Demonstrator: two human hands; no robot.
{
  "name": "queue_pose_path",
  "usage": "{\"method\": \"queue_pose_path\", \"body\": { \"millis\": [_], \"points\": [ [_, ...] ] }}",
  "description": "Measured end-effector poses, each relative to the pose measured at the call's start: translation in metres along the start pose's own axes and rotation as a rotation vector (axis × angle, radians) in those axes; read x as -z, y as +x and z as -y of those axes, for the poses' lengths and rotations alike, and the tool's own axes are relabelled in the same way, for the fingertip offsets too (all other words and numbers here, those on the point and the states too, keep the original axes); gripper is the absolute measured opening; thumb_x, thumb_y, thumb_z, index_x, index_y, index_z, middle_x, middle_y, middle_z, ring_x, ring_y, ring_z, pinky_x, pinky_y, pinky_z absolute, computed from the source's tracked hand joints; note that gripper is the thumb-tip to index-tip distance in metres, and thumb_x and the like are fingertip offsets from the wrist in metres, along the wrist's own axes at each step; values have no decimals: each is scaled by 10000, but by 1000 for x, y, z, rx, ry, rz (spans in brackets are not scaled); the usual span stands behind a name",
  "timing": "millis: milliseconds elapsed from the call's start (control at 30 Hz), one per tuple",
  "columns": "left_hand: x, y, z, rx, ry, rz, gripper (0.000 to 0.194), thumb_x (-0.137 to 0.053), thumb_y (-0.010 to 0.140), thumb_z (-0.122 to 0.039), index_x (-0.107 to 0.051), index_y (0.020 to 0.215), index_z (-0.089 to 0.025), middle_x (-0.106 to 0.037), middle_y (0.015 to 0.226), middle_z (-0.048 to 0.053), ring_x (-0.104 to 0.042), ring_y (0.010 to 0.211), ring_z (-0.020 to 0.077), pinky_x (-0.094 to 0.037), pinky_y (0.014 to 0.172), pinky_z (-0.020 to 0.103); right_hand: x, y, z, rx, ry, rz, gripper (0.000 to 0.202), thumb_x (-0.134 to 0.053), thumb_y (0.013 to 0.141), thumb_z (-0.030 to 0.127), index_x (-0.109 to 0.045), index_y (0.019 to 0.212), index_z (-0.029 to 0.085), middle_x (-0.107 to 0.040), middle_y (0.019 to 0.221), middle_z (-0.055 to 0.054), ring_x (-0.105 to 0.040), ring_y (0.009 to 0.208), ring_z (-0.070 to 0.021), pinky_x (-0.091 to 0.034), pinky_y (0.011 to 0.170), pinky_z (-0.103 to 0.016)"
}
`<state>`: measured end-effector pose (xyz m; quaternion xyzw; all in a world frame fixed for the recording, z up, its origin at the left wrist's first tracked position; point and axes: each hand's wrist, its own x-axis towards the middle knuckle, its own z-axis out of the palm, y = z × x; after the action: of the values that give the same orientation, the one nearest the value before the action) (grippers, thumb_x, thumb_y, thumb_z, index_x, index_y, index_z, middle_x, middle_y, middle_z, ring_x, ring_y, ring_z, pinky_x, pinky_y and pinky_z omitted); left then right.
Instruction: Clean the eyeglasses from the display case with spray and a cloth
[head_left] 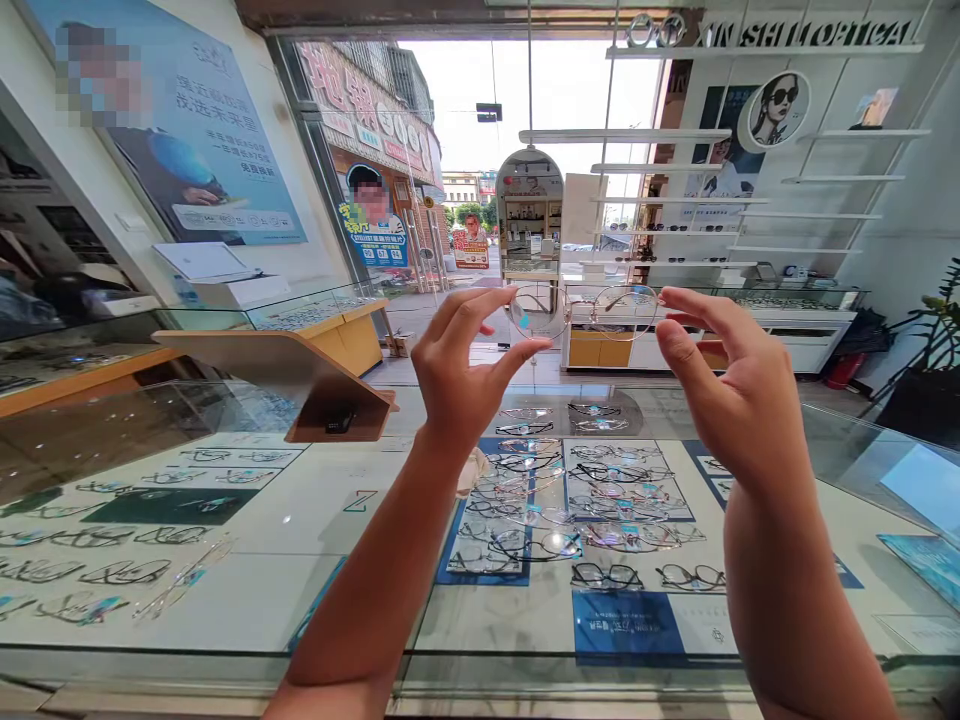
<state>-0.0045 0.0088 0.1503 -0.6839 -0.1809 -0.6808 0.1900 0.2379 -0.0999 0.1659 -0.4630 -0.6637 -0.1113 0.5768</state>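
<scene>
The left hand (469, 360) pinches one end of the thin-rimmed glasses (624, 312) between thumb and fingers; the right hand (739, 385) holds the other end at its fingertips. The pair is raised above the counter (360, 590); other frames (607, 577) lie below.

Clear lenses, 1 marked in turquoise, gleam in a pair of glasses (626, 312) above a white-lined glass tabletop (255, 600) bearing black-framed spectacles (607, 577), a deep-blue card (626, 625) lettered in white and a dark-green panel (172, 506). Beyond: a brown stand (341, 400), a pale-blue poster (255, 120) and a red shop sign (375, 100) with white characters.
</scene>
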Motion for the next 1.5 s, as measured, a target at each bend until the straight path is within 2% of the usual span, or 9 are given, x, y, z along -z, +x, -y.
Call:
{"method": "queue_pose_path", "body": {
  "millis": [133,300,733,1067,1267,1500],
  "points": [
    [-4,-4,11,72,-93,55,471,-846,908,-528,-707,1303,-312,-775,1228,63,-748,1140,239,-676,766,348,1,-2,5,-18,1,-39,370,-607,1053,529,-773,1260,271,-811,1233,-116,-780,1075,-288,-650,883,-467],
    [-11,-9,25,112,-157,99,475,-833,923,-508,-678,1345,-351,-765,1270,66,-752,1172,236,-693,756,334,2,-3,10,-24,-3,-64,321,-644,1034,528,-789,1166,274,-824,1189,-99,-786,1038,-282,-634,861,-458],
    [-14,-12,32,162,-257,153,483,-835,919,-507,-678,1344,-340,-754,1297,85,-744,1225,259,-700,775,340,2,-4,12,-53,-5,-69,292,-677,1011,542,-791,1043,275,-823,1059,-81,-775,970,-277,-623,850,-454],
    [-5,-4,20,144,-188,160,443,-834,910,-546,-719,1272,-318,-774,1183,64,-755,1085,216,-650,728,306,-1,1,1,-83,-35,-31,406,-587,1046,584,-811,998,249,-841,971,-83,-772,852,-245,-599,794,-410],
    [-5,-3,19,133,-176,167,461,-818,914,-582,-714,1272,-310,-773,1176,63,-747,1092,212,-634,723,298,-2,1,0,-100,-32,-27,374,-615,1031,566,-805,997,245,-829,928,-75,-763,828,-236,-589,766,-391],
    [-4,-3,16,80,-118,98,493,-826,893,-613,-723,1264,-305,-766,1198,64,-739,1103,226,-646,730,329,-3,3,-3,-108,18,5,339,-642,1020,542,-809,1047,248,-834,967,-72,-769,855,-231,-602,753,-376]
  ]
}}
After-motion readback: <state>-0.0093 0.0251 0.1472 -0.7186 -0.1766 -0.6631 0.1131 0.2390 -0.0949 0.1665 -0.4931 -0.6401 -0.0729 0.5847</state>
